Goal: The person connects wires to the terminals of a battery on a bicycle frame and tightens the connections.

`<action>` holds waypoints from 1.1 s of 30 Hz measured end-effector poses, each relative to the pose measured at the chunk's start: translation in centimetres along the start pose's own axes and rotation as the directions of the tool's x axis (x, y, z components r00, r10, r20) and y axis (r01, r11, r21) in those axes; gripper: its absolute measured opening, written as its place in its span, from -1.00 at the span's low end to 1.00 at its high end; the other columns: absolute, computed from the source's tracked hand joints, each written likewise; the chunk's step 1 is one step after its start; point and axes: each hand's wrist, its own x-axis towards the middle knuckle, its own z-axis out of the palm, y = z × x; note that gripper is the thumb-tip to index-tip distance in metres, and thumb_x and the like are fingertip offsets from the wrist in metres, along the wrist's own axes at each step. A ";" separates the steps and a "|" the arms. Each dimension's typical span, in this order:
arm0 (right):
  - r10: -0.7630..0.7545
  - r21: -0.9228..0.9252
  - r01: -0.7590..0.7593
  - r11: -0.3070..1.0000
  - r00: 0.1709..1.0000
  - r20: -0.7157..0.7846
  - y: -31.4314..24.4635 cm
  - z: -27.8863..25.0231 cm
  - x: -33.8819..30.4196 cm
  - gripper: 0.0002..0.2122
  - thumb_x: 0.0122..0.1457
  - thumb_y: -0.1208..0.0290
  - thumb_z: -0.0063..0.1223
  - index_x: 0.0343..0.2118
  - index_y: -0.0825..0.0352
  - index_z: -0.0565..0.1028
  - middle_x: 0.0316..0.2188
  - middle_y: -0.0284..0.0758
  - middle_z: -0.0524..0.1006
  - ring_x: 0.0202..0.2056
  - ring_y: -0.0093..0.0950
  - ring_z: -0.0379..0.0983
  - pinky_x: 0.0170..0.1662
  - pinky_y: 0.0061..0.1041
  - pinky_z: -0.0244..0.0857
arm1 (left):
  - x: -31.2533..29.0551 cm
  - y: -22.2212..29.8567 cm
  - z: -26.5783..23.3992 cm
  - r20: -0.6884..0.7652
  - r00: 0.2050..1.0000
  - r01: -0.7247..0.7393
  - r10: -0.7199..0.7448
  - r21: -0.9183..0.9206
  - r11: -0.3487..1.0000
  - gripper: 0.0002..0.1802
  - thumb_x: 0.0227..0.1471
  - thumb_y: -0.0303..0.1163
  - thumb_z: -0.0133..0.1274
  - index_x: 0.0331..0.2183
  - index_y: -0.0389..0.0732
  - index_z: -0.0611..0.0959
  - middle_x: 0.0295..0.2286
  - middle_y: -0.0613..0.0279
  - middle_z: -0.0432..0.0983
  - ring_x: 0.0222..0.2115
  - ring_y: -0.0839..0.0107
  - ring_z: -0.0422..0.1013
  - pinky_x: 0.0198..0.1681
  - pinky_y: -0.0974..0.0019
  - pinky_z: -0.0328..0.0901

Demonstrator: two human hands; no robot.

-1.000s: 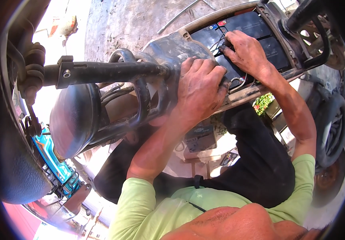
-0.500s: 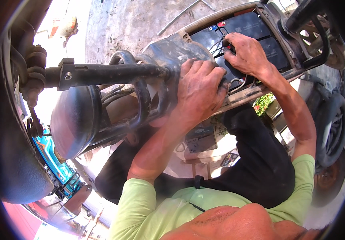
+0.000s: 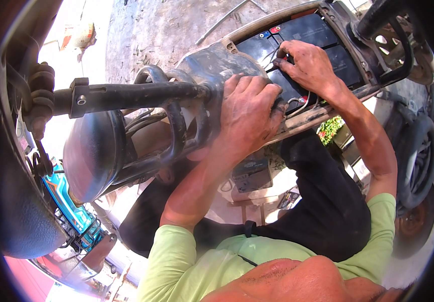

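Both hands work over a long open battery compartment [image 3: 322,111]. It holds dark batteries [image 3: 305,31] with red and blue terminals. My left hand [image 3: 249,108] lies with bent fingers over the end of the dusty grey plastic cover [image 3: 212,65], beside the compartment; its fingertips are partly hidden. My right hand [image 3: 310,68] is above the batteries, thumb and forefinger pinched around a thin black wire [image 3: 272,59]; a small red bit shows at the fingers. Close to that wrist, a pale cable [image 3: 302,104] loops at the compartment's near rim, with another red terminal beside it.
A black steel tube [image 3: 136,95] and bent guard bars [image 3: 176,126] run to the left, with a rounded dark lamp housing [image 3: 93,156] below. Underneath, a dark box [image 3: 252,176] sits on the ground. Wheels [image 3: 418,161] stand at right, a blue vehicle [image 3: 71,201] at lower left.
My right hand's fingertips have shifted slightly left over the batteries, uncovering a red terminal near the wrist. The left hand stays on the cover. The view has shifted a little.
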 end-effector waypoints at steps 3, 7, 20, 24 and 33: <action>0.059 -0.074 -0.056 0.996 0.998 0.039 -0.8 -0.5 0.1 -0.76 0.16 0.28 0.25 -0.17 0.27 0.60 -0.28 -0.19 0.63 -0.21 -0.08 0.60 -0.14 -0.12 0.49 | 0.0 0.0 -0.1 0.003 1.000 0.005 -0.005 0.000 1.000 -0.66 -0.05 -0.32 0.34 -0.18 -0.19 0.73 -0.25 0.10 0.59 -0.09 0.05 0.49 0.18 -0.01 0.22; 0.016 -0.023 -0.016 1.000 1.000 -0.002 -0.2 -0.3 -0.3 -0.76 0.16 0.27 0.25 -0.18 0.28 0.61 -0.28 -0.20 0.64 -0.21 -0.08 0.61 -0.14 -0.13 0.48 | 0.1 0.1 -0.2 0.016 1.000 0.011 -0.011 -0.001 1.000 -0.66 -0.04 -0.30 0.34 -0.18 -0.19 0.74 -0.25 0.10 0.59 -0.09 0.05 0.48 0.18 -0.01 0.22; -0.089 -0.042 0.087 0.995 0.995 -0.039 0.6 0.1 -0.4 -0.76 0.13 0.32 0.23 -0.18 0.31 0.60 -0.28 -0.14 0.64 -0.21 -0.06 0.61 -0.14 -0.13 0.49 | 0.1 0.1 -0.2 0.026 1.000 0.013 -0.013 -0.004 1.000 -0.67 -0.03 -0.31 0.32 -0.17 -0.19 0.74 -0.24 0.11 0.60 -0.08 0.06 0.49 0.19 0.00 0.21; -0.020 -0.071 0.020 0.997 1.000 0.009 -0.5 -0.7 0.0 -0.76 0.12 0.31 0.23 -0.20 0.31 0.60 -0.28 -0.15 0.65 -0.22 -0.06 0.62 -0.13 -0.13 0.50 | 0.1 0.0 -0.2 0.033 0.999 0.016 -0.016 -0.008 1.000 -0.66 -0.04 -0.32 0.32 -0.16 -0.20 0.74 -0.23 0.10 0.60 -0.08 0.04 0.49 0.19 -0.02 0.21; -0.025 -0.004 0.025 1.000 1.000 -0.001 0.0 -0.5 -0.1 -0.77 0.12 0.31 0.22 -0.22 0.32 0.60 -0.30 -0.13 0.64 -0.22 -0.05 0.61 -0.15 -0.12 0.49 | 0.2 0.0 -0.3 0.041 0.999 0.005 -0.004 -0.008 1.000 -0.66 -0.02 -0.31 0.31 -0.16 -0.19 0.73 -0.23 0.11 0.60 -0.09 0.05 0.49 0.18 -0.03 0.21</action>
